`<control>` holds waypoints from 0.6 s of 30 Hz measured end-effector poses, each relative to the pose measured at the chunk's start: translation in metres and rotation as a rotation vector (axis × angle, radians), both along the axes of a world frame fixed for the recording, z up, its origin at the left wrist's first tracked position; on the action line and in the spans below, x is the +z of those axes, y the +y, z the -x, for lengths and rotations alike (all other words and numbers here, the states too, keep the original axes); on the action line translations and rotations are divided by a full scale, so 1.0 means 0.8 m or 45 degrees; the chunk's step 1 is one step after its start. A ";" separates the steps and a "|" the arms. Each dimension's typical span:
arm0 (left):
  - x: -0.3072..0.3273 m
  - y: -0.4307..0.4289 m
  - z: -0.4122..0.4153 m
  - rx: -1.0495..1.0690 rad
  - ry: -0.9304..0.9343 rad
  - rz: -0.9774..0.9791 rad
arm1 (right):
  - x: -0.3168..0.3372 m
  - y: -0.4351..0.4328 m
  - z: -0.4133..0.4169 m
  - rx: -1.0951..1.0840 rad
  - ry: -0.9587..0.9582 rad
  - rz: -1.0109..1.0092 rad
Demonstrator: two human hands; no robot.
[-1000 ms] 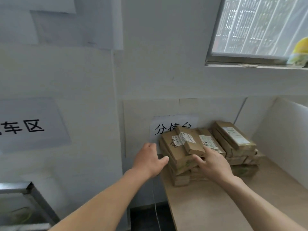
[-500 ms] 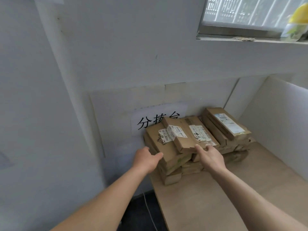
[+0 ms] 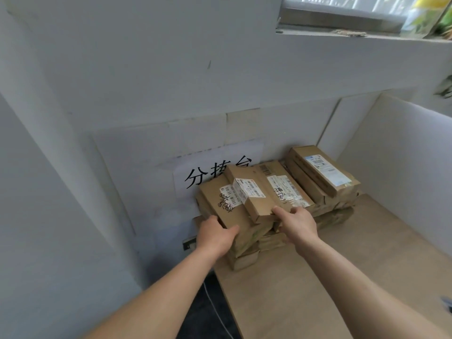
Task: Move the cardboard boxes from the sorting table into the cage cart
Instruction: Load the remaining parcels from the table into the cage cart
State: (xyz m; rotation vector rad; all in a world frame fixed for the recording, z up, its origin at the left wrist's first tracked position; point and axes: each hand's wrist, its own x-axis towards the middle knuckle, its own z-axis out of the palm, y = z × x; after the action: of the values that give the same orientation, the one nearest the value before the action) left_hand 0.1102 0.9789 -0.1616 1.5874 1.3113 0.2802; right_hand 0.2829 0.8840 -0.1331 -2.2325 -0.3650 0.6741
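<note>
Brown cardboard boxes [image 3: 320, 172] sit in piles at the back of the sorting table [image 3: 318, 277], close to the wall. The left hand [image 3: 215, 237] holds the near corner of the box with black scribbles [image 3: 220, 204]. The right hand [image 3: 297, 222] grips the near end of the small top box [image 3: 254, 199]. A paper sign [image 3: 195, 177] hangs behind them.

Flat brown cardboard boxes [image 3: 308, 168] with white shipping labels lie in two piles at the back of the pale wooden desk [image 3: 318, 277], against the wall. On the left pile, a marker-scrawled box [image 3: 220, 212] sits tilted, with a narrow labelled box [image 3: 258, 204] skewed across it.
</note>
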 end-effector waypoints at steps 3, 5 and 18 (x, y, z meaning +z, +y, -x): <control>0.005 -0.003 0.003 0.022 -0.034 0.009 | -0.001 0.004 0.005 -0.098 0.096 -0.108; 0.005 -0.003 0.004 0.039 -0.074 0.020 | 0.008 0.004 0.014 -0.137 0.119 -0.164; 0.004 -0.006 0.013 0.047 -0.211 0.099 | -0.007 0.013 0.030 -0.064 0.216 -0.323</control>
State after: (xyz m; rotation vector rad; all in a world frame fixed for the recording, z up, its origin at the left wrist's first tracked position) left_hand 0.1002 0.9740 -0.1583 1.4447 1.2097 0.3714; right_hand 0.2587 0.8941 -0.1386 -1.9242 -0.2909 0.7410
